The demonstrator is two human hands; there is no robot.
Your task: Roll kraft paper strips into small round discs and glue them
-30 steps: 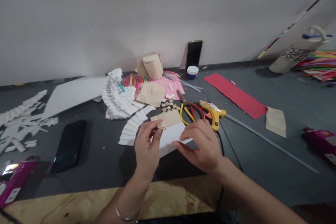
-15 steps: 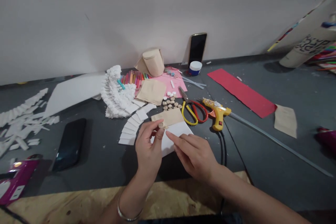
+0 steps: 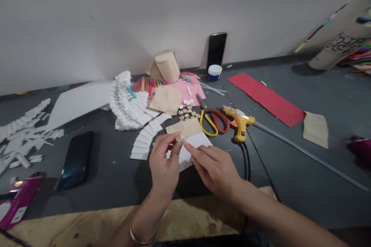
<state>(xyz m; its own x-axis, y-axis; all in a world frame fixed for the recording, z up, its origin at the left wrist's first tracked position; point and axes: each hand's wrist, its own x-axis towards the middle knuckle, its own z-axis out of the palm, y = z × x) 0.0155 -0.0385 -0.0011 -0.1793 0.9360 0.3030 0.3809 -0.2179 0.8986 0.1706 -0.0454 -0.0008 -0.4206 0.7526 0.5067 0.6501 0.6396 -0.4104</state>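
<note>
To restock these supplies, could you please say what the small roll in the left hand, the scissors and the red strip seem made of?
Small roll: matte beige paper or cloth, judging by its spiral layers.
Scissors: grey, pointed blades, probably metal; smooth, bright handles, likely plastic.
Red strip: flat and matte, perhaps paper.

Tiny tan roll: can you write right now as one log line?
left hand: pinching tan roll | right hand: close beside tan roll | nearby: white sheet, scissors, yellow glue gun
</note>
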